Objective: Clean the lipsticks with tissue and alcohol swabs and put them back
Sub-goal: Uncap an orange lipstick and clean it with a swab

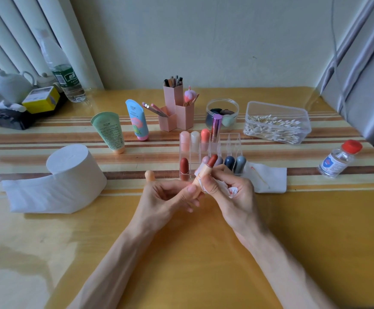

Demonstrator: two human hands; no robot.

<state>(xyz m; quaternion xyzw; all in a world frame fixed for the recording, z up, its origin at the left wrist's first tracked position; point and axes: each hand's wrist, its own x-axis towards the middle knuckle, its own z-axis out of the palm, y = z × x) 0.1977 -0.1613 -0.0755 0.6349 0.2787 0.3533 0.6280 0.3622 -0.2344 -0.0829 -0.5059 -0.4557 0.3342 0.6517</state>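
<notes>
My left hand [170,197] grips the peach base of an open lipstick [210,162] whose dark red bullet sticks up. My right hand [228,188] pinches a crumpled, red-stained tissue [230,190] against the lipstick's tube. The peach cap [149,175] stands on the table just left of my hands. Behind them stands a clear acrylic organizer [230,141] with several capped lipsticks in its slots. A used cotton swab [259,176] lies on a flat tissue [268,180] to the right. The alcohol bottle [338,159] with a red cap stands at far right.
A toilet paper roll [70,166] lies at left with a sheet unrolled. A clear box of cotton swabs [275,126], pink brush holders [177,108], a round jar [221,112] and two cream tubes [123,128] stand behind. A water bottle [63,72] and teapot [10,85] are at far left.
</notes>
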